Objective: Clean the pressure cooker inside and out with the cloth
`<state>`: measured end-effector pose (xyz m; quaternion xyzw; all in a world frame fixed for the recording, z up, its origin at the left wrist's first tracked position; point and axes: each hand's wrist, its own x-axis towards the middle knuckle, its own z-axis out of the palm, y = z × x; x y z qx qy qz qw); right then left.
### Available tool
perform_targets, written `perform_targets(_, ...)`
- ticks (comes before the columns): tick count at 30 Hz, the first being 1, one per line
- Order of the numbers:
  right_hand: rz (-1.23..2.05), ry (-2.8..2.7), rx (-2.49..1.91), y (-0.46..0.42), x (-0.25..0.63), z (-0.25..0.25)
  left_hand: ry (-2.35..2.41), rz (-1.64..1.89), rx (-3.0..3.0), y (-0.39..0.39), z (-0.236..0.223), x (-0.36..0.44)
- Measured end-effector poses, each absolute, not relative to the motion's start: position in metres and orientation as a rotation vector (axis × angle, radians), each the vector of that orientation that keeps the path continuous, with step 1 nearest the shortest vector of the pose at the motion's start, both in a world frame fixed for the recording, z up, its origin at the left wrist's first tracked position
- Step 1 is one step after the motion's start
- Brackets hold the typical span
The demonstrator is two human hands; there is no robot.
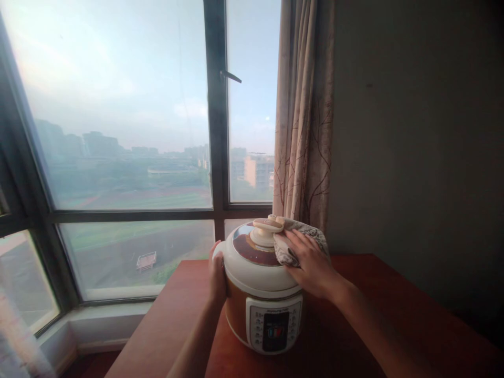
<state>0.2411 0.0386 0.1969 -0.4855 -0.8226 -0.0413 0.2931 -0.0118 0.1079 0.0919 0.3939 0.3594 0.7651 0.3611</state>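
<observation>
An electric pressure cooker (260, 283) with a white lid, brown body and front control panel (274, 325) stands upright on a reddish-brown table. My left hand (217, 273) is closed around the white side handle of the lid, its fingers partly hidden behind it. On the right part of the lid, my right hand (309, 257) presses a patterned cloth (285, 249), fingers stretched over it. The cloth touches the cream lid knob (268, 226) and hangs over the lid's far right side.
The table (177, 310) reaches the window wall. Behind it are a dark-framed window (218, 131) with a handle (232, 77) and a beige curtain (299, 121) with a branch pattern. A dark grey wall (401, 147) lies to the right. A pale curtain hangs at the lower left.
</observation>
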Motion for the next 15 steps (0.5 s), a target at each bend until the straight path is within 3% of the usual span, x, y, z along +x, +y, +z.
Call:
perform_targets(10, 0.05, -2.145, -1.059, 0.001, 0.273, 0.181, 0.906, 1.877, 0.956, 0.105, 0.097, -0.015)
perform_targets(15, 0.058, -2.119, -1.108, 0.031, 0.275, 0.186, 0.926, 1.844, 0.906, 0.103, 0.099, -0.014)
